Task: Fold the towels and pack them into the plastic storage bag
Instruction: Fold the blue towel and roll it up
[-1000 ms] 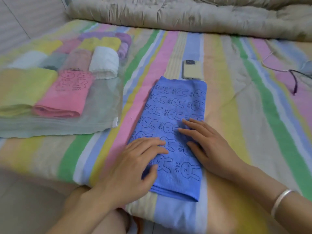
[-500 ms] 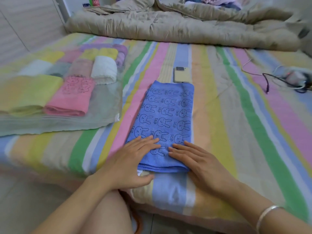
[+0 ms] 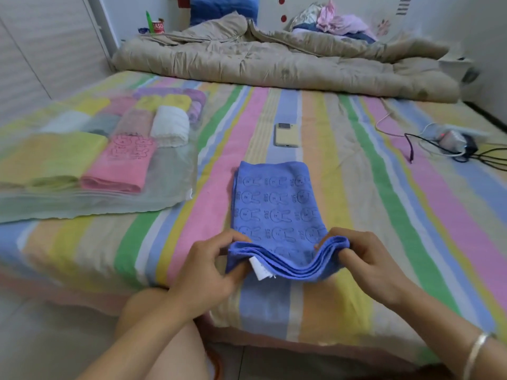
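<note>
A blue towel printed with rabbits lies folded in a long strip on the striped bed. My left hand pinches its near left corner and my right hand pinches its near right corner, lifting that layered end off the sheet; a white label hangs from it. To the left lies the clear plastic storage bag, flat on the bed, holding several folded and rolled towels, among them a pink one, a pale green one and a white roll.
A phone lies just beyond the blue towel. A crumpled beige quilt fills the far end of the bed. Cables and a charger lie at the right. The bed's near edge is at my knees.
Both hands were lying flat on the towel, smoothing it toward me. Now they have slid to its near end and pinch and raise the two corners.
</note>
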The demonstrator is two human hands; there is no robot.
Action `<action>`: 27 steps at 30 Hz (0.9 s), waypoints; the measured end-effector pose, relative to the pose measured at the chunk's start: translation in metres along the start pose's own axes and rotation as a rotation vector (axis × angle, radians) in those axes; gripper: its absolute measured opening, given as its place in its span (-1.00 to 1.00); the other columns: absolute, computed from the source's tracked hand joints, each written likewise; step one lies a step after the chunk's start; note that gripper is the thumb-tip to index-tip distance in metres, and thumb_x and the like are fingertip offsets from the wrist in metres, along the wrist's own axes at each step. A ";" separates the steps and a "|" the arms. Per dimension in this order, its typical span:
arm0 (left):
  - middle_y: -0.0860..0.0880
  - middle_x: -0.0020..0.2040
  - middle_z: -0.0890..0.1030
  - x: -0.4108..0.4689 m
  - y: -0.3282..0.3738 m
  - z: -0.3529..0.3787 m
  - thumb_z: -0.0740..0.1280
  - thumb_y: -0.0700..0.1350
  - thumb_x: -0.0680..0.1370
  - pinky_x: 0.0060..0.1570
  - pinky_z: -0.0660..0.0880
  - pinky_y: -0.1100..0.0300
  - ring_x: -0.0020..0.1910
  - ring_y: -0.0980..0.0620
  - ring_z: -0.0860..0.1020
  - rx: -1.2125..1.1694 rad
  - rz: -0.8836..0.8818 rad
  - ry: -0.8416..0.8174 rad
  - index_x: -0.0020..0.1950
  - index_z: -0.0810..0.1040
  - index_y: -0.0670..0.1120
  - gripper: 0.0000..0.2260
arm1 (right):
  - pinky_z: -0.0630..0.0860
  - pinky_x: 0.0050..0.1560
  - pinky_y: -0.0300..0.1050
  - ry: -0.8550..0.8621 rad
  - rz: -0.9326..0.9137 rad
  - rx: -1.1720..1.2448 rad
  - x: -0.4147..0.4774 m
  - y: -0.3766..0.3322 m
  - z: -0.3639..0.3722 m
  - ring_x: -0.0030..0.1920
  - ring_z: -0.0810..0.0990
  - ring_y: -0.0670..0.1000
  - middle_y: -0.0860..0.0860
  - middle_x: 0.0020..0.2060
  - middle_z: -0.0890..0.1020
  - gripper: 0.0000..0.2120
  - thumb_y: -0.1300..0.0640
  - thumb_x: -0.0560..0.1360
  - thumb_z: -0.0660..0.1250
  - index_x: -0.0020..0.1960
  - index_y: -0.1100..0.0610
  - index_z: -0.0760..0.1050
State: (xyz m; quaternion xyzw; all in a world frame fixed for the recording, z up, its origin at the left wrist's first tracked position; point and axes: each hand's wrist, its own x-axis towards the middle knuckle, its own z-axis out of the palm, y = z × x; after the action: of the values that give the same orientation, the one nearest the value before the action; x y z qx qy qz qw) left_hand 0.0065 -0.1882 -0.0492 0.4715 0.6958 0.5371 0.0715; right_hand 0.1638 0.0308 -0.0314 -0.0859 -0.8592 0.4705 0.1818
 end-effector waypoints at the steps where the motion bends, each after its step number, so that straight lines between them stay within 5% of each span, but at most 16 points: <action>1: 0.12 -0.24 0.61 0.002 0.003 0.003 0.39 -0.01 0.41 -0.20 0.42 0.36 -0.24 0.25 0.53 -0.075 -0.024 -0.013 -0.06 0.58 0.08 -0.88 | 0.47 -0.25 -0.11 0.042 0.030 0.079 0.000 -0.001 -0.001 -0.26 0.56 0.02 0.12 -0.32 0.56 -0.77 0.18 0.36 0.13 -0.23 0.27 0.53; 4: 0.04 -0.27 0.64 0.023 -0.001 0.011 0.42 -0.12 0.49 -0.17 0.47 0.29 -0.21 0.19 0.56 -0.201 -0.180 0.054 -0.09 0.61 -0.06 -0.95 | 0.31 -0.36 -0.29 0.205 0.134 0.202 0.012 0.003 0.002 -0.35 0.39 -0.10 0.01 -0.40 0.47 -0.86 0.23 0.51 0.20 -0.17 0.26 0.48; 8: 0.15 -0.25 0.66 0.052 -0.030 0.019 0.36 -0.16 0.56 -0.19 0.49 0.27 -0.23 0.19 0.59 -0.104 -0.541 0.114 -0.11 0.58 0.04 -0.89 | 0.45 -0.28 -0.19 0.274 0.393 0.164 0.040 0.032 0.010 -0.28 0.58 -0.08 0.01 -0.27 0.66 -0.85 0.07 0.62 0.20 -0.02 0.08 0.52; 12: 0.05 -0.19 0.64 0.057 -0.052 0.028 0.32 -0.11 0.58 -0.18 0.45 0.16 -0.19 0.03 0.57 0.074 -0.622 0.081 -0.07 0.59 -0.02 -0.94 | 0.42 -0.23 -0.14 0.256 0.462 -0.050 0.047 0.060 0.019 -0.16 0.62 -0.01 -0.03 -0.19 0.65 -0.80 0.03 0.62 0.20 -0.06 0.10 0.51; 17: 0.00 -0.19 0.65 0.061 -0.055 0.035 0.32 -0.04 0.57 -0.15 0.47 0.08 -0.16 -0.06 0.59 0.285 -0.527 0.148 -0.02 0.58 -0.11 -0.85 | 0.31 -0.36 -0.29 0.284 0.486 -0.145 0.050 0.067 0.022 -0.23 0.54 -0.02 -0.04 -0.27 0.58 -0.78 0.06 0.62 0.19 -0.15 0.12 0.46; 20: 0.02 -0.24 0.60 0.062 -0.049 0.039 0.34 0.02 0.55 -0.32 0.34 0.09 -0.19 -0.12 0.57 0.446 -0.498 0.192 -0.05 0.47 -0.08 -0.83 | 0.38 -0.27 -0.20 0.267 0.526 -0.132 0.054 0.065 0.020 -0.14 0.58 0.06 0.00 -0.20 0.62 -0.79 0.04 0.61 0.19 -0.07 0.13 0.50; 22: 0.00 -0.10 0.63 0.058 -0.042 0.035 0.33 -0.01 0.55 -0.32 0.39 0.09 -0.15 -0.12 0.60 0.638 -0.393 0.291 0.08 0.44 -0.05 -0.82 | 0.47 -0.18 -0.12 0.259 0.571 -0.073 0.055 0.062 0.017 -0.11 0.61 0.04 0.01 -0.14 0.65 -0.82 -0.01 0.59 0.22 0.02 0.08 0.51; 24: -0.02 0.13 0.60 0.050 -0.040 0.026 0.29 -0.19 0.51 -0.11 0.50 0.06 0.02 -0.09 0.60 0.740 -0.099 0.326 0.20 0.48 -0.08 -0.74 | 0.50 -0.10 -0.06 0.309 0.557 -0.112 0.054 0.057 0.009 -0.12 0.61 0.00 -0.05 -0.12 0.64 -0.79 -0.05 0.56 0.26 0.11 0.03 0.48; 27: -0.04 0.41 0.45 0.043 -0.054 0.003 0.18 -0.40 0.35 0.36 0.31 0.05 0.39 -0.04 0.41 0.854 0.332 -0.004 0.37 0.46 -0.13 -0.41 | 0.50 -0.06 -0.04 0.396 0.174 -0.512 0.044 0.053 -0.009 -0.02 0.58 0.00 -0.07 0.06 0.58 -0.65 0.22 0.49 0.26 0.25 0.01 0.43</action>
State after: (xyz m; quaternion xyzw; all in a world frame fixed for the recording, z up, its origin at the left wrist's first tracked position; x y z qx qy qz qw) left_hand -0.0468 -0.1534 -0.0770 0.5649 0.7696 0.2057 -0.2151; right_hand 0.1257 0.0807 -0.0617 -0.2916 -0.8869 0.2272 0.2769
